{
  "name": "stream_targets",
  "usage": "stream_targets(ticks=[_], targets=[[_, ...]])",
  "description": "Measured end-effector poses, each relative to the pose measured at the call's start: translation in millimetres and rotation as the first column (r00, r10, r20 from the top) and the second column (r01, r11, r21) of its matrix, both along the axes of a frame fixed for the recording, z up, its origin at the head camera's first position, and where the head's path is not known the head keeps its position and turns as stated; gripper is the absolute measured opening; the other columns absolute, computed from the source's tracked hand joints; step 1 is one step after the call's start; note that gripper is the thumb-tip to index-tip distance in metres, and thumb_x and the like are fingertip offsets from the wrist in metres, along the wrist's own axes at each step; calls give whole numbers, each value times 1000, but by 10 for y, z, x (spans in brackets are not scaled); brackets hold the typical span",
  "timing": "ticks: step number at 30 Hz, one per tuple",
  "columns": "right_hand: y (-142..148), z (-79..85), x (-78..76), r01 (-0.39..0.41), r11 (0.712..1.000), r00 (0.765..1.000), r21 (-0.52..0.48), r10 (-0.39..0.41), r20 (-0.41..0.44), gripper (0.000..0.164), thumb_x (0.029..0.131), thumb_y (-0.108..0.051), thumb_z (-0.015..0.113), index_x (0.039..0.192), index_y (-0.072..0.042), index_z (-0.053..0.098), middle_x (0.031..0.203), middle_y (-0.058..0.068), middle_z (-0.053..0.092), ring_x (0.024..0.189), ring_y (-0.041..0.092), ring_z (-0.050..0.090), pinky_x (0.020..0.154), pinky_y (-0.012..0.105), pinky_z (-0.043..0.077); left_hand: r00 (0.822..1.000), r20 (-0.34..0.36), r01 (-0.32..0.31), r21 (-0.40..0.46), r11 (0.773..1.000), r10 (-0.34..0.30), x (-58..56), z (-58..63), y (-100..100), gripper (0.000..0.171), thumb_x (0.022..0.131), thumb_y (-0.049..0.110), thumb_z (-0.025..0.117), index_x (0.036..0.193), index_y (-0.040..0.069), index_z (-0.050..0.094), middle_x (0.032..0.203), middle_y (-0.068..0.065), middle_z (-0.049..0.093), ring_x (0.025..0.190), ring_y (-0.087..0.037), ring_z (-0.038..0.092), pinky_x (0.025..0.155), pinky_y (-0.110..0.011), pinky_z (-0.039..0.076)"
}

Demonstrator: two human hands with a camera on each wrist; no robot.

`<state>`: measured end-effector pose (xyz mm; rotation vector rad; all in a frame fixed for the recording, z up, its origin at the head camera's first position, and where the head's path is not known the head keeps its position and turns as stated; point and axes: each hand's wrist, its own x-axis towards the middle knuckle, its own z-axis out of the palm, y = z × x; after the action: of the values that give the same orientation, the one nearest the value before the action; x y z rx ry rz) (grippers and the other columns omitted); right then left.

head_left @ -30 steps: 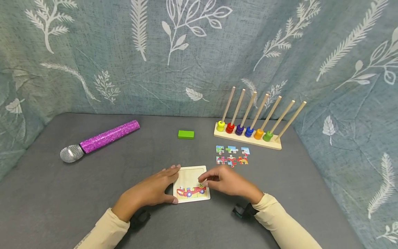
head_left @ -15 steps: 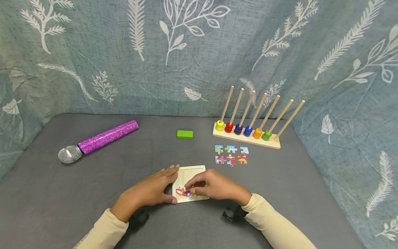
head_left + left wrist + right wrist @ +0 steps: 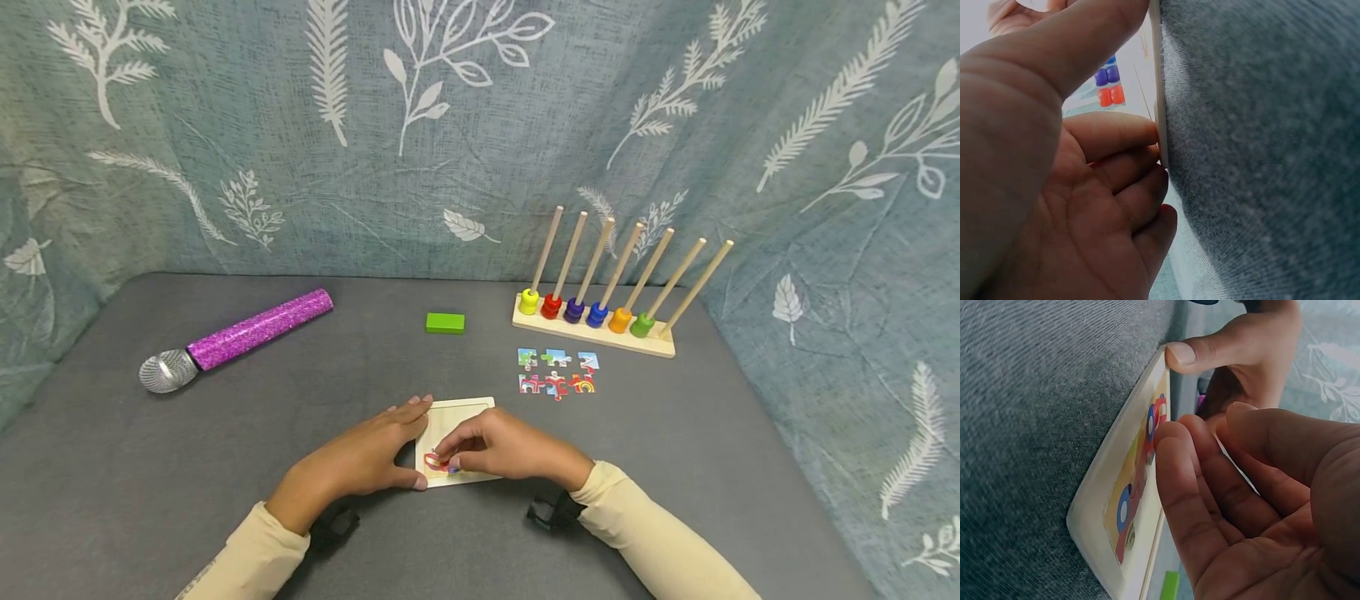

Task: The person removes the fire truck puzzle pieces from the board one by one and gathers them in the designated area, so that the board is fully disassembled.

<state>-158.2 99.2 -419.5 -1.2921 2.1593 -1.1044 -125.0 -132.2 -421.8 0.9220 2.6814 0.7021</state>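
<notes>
A square wooden puzzle board (image 3: 450,419) lies on the table in front of the person. Along its near side, fitted pieces form part of a red car with blue wheels (image 3: 1132,503). My left hand (image 3: 360,458) rests at the board's left side, thumb on the near corner and fingertips by the far one. In the left wrist view its fingers touch the board's edge. My right hand (image 3: 506,446) is over the car picture with fingers loosely bent, fingertips (image 3: 1177,459) touching or just above the pieces. No piece shows between its thumb and fingers. In the head view it hides the car's right part.
Several loose jigsaw pieces (image 3: 556,385) lie in two rows beyond the right hand. Behind them stands a wooden peg abacus (image 3: 592,333) with coloured beads. A green block (image 3: 445,322) sits at the back middle, a glittery purple microphone (image 3: 258,337) at the left.
My right hand released a piece at the board's right side, then slid left along the car picture. The left hand has stayed at the board's left edge.
</notes>
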Motion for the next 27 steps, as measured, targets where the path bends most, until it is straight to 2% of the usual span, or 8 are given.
stream_targets(ticks=[8,19,27], targets=[[-11,-5,-23,18,1000,1000,24,-17,-16,20,89,2,65,107,-3,73,99,4,71,75,-2,58,69,18,52,1000,-9,12,20,1000,-12,9,11,-5,84,79,29,81,142,-8,41,152,-23,32,139,-40,30,113,-53,26],[-19,15,-18,17,998,1000,55,-18,3,24,89,2,65,113,-2,70,93,4,70,75,-2,58,71,18,52,1000,-12,16,30,999,-16,7,25,-17,81,79,32,80,141,-6,45,152,-22,33,138,-40,32,112,-53,27],[-24,-5,10,22,1000,1000,18,-23,12,22,90,2,65,111,-1,70,102,7,69,76,-1,56,71,18,51,1000,-10,11,30,999,-11,10,35,-20,80,79,33,80,140,-6,46,152,-22,33,138,-41,31,112,-53,27]])
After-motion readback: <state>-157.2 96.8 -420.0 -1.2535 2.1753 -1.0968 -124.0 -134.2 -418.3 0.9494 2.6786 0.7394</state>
